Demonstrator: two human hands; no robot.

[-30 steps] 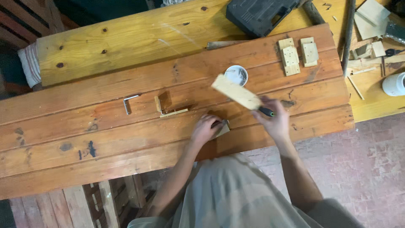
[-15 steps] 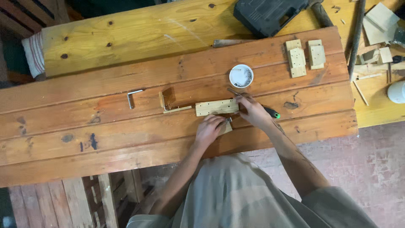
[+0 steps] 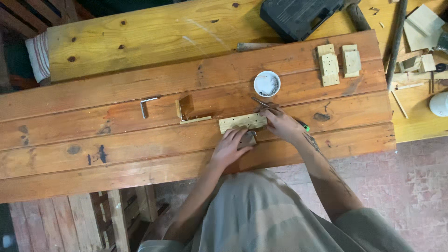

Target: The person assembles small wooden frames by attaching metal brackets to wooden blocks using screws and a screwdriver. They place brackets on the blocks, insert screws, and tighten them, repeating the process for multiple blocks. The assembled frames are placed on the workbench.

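Note:
A small pale wooden block with holes lies flat on the reddish plank table. My left hand rests at its near edge, over a small dark piece. My right hand sits at the block's right end and grips a green-handled screwdriver, whose thin shaft points up and left past the block. A small white round dish with tiny metal parts stands just beyond the block.
An L-shaped wooden bracket and a metal hex key lie to the left. Two pale drilled blocks sit at the far right of the table. A dark tool case rests on the yellow bench behind.
The pale block was held tilted in the air by my right hand, then came down flat onto the table. My left hand stayed by its near edge.

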